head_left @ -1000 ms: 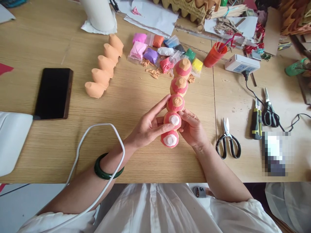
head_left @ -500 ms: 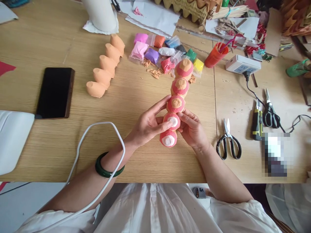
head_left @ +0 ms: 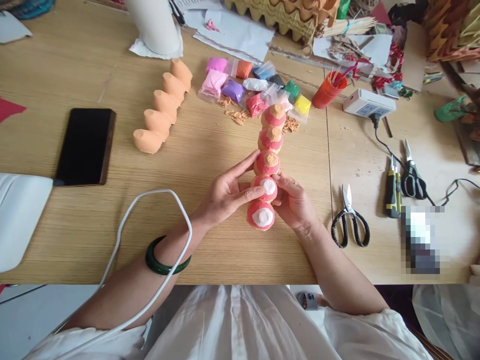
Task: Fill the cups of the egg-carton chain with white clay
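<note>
We hold the strip of five pink cups (head_left: 267, 162) over the front part of the counter (head_left: 93, 220), its far end pointing toward the clay packets (head_left: 240, 87). Our left hand (head_left: 225, 192) and right hand (head_left: 296, 202) grip it from either side, fingers (head_left: 250, 192) clamped on the two nearest, white-topped cups. Black scissors (head_left: 350, 222) lie near the right hand, and a plain orange strip (head_left: 163, 107) sits well apart to the left.

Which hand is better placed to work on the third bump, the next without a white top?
Probably the left hand: its forefinger lies against that third bump, while the right hand steadies the row lower down.
</note>
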Demonstrator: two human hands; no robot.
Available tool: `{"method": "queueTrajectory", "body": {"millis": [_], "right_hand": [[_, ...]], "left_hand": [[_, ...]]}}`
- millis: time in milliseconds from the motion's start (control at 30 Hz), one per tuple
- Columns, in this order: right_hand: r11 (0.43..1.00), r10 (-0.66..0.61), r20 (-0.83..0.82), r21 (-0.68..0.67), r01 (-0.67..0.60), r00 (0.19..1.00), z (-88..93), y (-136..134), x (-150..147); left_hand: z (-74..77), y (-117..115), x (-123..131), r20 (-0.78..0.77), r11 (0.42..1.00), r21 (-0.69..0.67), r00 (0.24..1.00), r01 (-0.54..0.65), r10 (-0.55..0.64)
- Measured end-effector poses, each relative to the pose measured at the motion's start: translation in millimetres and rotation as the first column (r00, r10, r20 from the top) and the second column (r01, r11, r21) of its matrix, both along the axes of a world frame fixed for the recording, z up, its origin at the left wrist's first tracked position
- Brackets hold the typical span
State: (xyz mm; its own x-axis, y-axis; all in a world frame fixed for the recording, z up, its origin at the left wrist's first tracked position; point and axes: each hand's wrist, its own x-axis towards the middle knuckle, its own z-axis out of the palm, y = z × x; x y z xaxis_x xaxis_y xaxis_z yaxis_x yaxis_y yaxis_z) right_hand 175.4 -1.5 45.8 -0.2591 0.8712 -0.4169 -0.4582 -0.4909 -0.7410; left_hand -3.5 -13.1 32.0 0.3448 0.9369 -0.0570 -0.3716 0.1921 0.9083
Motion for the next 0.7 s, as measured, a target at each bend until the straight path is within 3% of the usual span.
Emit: {"method": "queueTrajectory", "body": {"millis": [500,700], "right_hand": [[1.0,-0.025,0.069,0.013,0.024,0.997,-4.4,-1.7,1.7],[0.999,-0.012,0.097,0.048,0.007,0.995,-0.8,-2.7,2.1]], "left_hand": [[5.1,-2.2,4.0,0.005,0.999,-0.044,1.0,0.004,-0.004],[1.9,-0.5,-0.1,-0.001,1.0,0.011,1.0,-0.001,0.001]]}}
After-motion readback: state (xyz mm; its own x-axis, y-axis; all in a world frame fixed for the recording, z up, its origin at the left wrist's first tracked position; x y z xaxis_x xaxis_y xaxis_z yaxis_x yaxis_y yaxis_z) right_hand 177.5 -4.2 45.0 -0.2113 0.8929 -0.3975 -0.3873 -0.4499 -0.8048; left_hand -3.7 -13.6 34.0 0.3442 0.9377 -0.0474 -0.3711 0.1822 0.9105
